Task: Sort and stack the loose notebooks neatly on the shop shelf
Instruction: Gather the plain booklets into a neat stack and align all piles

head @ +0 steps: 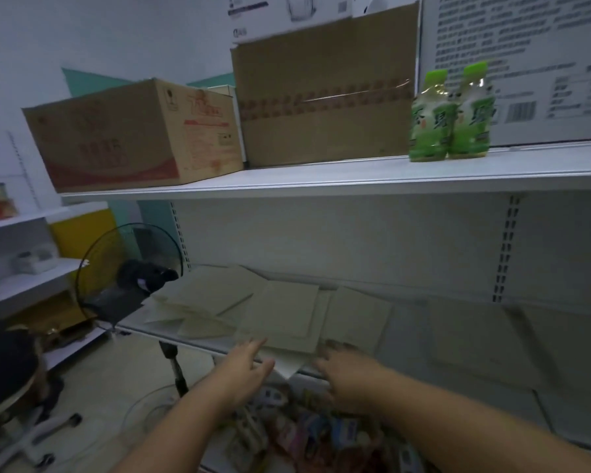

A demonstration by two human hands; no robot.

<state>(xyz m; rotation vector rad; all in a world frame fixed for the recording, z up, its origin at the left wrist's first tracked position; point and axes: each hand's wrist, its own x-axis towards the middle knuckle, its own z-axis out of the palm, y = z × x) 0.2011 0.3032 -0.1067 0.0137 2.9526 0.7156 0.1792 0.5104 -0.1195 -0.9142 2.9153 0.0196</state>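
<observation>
Top notebook (280,315) sits at the shelf (191,341) front edge, just beyond the fingertips, between both hands. Equally near: left hand (249,367), right hand (347,370); fingers loosely straight, holding nothing.

Matt paper notebooks (280,312), brown cardboard boxes (133,134), glossy plastic bottles (452,114)

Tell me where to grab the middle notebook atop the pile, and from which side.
Take the notebook by its near edge, from the front. It lies flat on others, but that edge reaches the shelf lip, probably leaving room for fingers beneath and a thumb on top. The left hand and right hand are open just in front.
</observation>
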